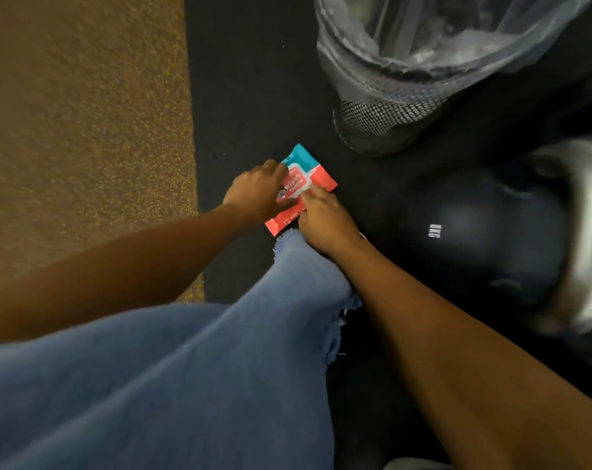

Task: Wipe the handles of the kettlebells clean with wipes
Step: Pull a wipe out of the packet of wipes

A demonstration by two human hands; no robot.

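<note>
Left hand: we see the left hand [255, 191] reaching down from the lower left, arm stretched out long across the frame, palm down on the near-left side of the wipes pack [303, 186]. Its fingers [274, 166] are curled over the pack's left edge, so we'd call that holding it steady.
Right hand: the right hand [325, 222] comes in from the lower right, forearm angled up and left. Its fingertips bunch together on the middle of the pack, right at the label flap, looks like a pinch, though it's blurry there.
Wipes pack: red and teal, lying flat on the black floor mat [253, 96], between our two hands, just beyond the jeans leg [220, 351].
Kettlebell: big black kettlebell [484, 239] sits on the mat just right of the right hand, white marking on its side, silver handle [589, 232] off toward the right edge. Neither hand touches it.
Bin: mesh trash bin [382, 110] with a clear liner stands beyond the pack, near the kettlebell.
Floor: brown speckled flooring [84, 130] runs along the mat's left side.
</note>
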